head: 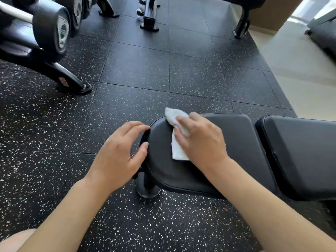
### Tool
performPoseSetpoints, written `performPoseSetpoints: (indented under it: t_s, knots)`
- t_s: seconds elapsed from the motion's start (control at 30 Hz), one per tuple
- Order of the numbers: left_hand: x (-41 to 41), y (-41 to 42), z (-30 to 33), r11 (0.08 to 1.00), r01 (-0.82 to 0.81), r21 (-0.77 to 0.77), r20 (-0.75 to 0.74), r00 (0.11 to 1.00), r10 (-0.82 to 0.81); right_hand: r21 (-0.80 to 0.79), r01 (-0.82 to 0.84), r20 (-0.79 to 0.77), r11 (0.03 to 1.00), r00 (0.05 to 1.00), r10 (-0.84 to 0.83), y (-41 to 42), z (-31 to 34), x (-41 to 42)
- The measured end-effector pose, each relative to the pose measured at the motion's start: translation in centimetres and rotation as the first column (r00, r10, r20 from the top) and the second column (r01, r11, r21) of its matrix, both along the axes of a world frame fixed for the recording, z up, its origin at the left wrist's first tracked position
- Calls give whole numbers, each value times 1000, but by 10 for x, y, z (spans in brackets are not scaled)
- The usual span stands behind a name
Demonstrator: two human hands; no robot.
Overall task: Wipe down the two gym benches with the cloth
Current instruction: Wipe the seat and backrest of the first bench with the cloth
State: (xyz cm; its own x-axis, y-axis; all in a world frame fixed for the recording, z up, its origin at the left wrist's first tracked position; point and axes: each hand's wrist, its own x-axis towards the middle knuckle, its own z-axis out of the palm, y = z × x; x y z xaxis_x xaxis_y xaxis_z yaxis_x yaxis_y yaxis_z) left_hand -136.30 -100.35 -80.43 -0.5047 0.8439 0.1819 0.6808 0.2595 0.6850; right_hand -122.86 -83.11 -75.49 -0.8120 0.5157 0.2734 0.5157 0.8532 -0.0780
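A black padded gym bench (241, 142) lies across the lower right, its rounded seat end toward me and its back pad (300, 153) further right. A white cloth (177, 150) lies on the seat pad near its left end. My right hand (201, 140) presses flat on the cloth with fairly straight fingers. My left hand (120, 153) touches the seat's rounded left edge with its fingertips and thumb, fingers loosely bent. A second bench is partly visible at the top right (241, 24), only its leg showing.
A dumbbell rack (49, 33) with heavy dumbbells stands at the upper left, its foot (76, 84) reaching into the speckled rubber floor. A black frame base (149, 17) sits at top centre. Pale tiled floor (300, 73) begins at the right.
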Motion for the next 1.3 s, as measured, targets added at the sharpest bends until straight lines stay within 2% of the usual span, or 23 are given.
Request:
performPoseSetpoints:
  t_s: [0.1, 0.17, 0.23, 0.37, 0.43, 0.53, 0.63, 0.7, 0.73, 0.83, 0.9, 1.0, 1.13, 1.2, 1.23, 1.3]
  knots:
    - [-4, -5, -5, 1000, -18, -2, 13, 1000, 18, 7, -239, 43, 971, 970, 238, -51, -10, -3]
    - [-4, -6, -6, 1000, -3, 6, 15, 1000, 3, -54, -274, -32, 960, 961, 273, -53, -9, 0]
    - [-1, -5, -5, 1000, 23, 18, -19, 1000, -23, -37, -184, -14, 982, 983, 183, -27, -3, 2]
    - [12, 11, -2, 996, 82, 46, -62, 995, -79, -39, 188, 39, 981, 982, -186, 49, 4, 11]
    - [17, 21, -3, 993, 97, 68, -71, 993, -92, -33, 245, 27, 969, 969, -245, 57, 3, 13]
    - [20, 30, -10, 988, 85, 128, -61, 995, -78, 19, 153, 25, 988, 988, -153, 28, -1, 7]
    - [19, 32, -18, 977, 69, 204, -24, 998, -65, -8, -29, 24, 1000, 999, 29, -15, -6, 4]
    - [18, 34, -20, 970, 65, 233, -17, 998, -63, -30, -58, 24, 998, 998, 58, -7, -5, 9]
    - [17, 34, -21, 970, 65, 235, -21, 998, -61, -17, -8, 33, 1000, 999, 9, 8, -3, 11]
    - [17, 33, -21, 974, 58, 220, -13, 998, -56, 14, 276, 84, 961, 957, -276, 69, 3, 23]
    - [17, 31, -21, 975, 59, 213, -6, 998, -60, -26, 366, 92, 930, 928, -362, 85, 7, 23]
    - [14, 27, -21, 976, 60, 211, -14, 998, -58, 6, 263, 77, 965, 962, -263, 57, 1, 1]
    - [9, 24, -20, 972, -4, 237, -24, 1000, 10, 13, -9, 3, 1000, 1000, 8, -6, -6, -21]
    - [8, 24, -20, 967, -25, 253, -19, 999, 31, -21, -91, -17, 996, 996, 91, -9, -7, -20]
    - [8, 23, -20, 967, -19, 253, -21, 999, 25, -23, -88, -13, 996, 996, 88, -1, -6, -16]
    - [8, 23, -18, 969, 5, 245, -30, 1000, 3, -11, 34, -10, 999, 999, -34, 29, -5, -7]
